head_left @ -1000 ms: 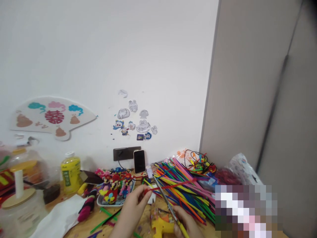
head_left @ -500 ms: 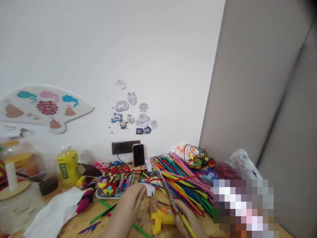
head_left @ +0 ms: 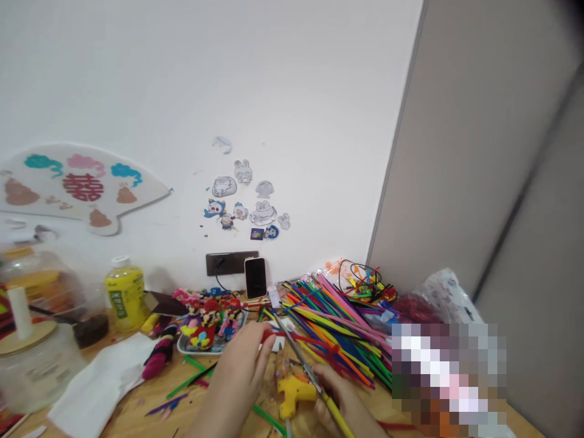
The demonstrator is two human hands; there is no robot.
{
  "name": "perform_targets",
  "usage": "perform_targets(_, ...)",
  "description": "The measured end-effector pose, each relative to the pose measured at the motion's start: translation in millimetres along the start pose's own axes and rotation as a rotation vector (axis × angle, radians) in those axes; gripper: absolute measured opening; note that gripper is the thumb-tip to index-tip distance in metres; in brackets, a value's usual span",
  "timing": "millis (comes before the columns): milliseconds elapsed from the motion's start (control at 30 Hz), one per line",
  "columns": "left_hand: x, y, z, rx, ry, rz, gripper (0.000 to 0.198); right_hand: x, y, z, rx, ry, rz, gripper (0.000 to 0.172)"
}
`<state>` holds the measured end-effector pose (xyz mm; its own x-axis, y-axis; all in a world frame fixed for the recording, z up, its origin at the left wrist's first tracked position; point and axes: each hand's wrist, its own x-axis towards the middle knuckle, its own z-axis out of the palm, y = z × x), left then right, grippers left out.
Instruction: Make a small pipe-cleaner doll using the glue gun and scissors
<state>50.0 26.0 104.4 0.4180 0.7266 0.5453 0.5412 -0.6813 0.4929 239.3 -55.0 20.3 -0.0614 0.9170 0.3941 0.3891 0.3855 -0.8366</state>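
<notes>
My left hand is closed, its fingertips pinched on a red pipe cleaner that runs off to the right, behind the blades. Scissors with long metal blades and a yellow handle are in my right hand, their tips pointing up and left, close to the left fingers. Below the blades, between both hands, a yellow glue gun rests on the table. A large heap of coloured pipe cleaners spreads just beyond my right hand.
Small figures made of pipe cleaners fill a white tray at left. A phone leans on the wall near a dark socket strip. A yellow bottle, white tissue and glass jar stand further left. Plastic bags lie at right.
The left hand has come up slightly and its fingertips are now on the red pipe cleaner. The scissors have shifted a little left. The whole view has tilted slightly.
</notes>
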Motion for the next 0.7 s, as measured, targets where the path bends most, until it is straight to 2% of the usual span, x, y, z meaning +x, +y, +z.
perform_targets(133,-0.3,1.0,4.5,0.049,0.011,-0.001,0.030,0.3,-3.3,-0.3,0.059,-0.019,-0.028,0.046)
perform_targets(267,-2.4,1.1,7.0,-0.063,-0.047,-0.041,0.030,1.5,-13.6,-4.0,0.077,-0.008,-0.014,0.052)
perform_targets(400,-2.9,0.8,10.5,-0.134,-0.091,-0.099,0.033,1.2,-20.6,-8.7,0.037,0.001,0.017,0.051)
perform_targets(700,-3.4,3.8,18.1,-0.260,-0.127,-0.177,0.033,-1.5,-12.7,-7.9,0.052,0.022,-0.034,0.047)
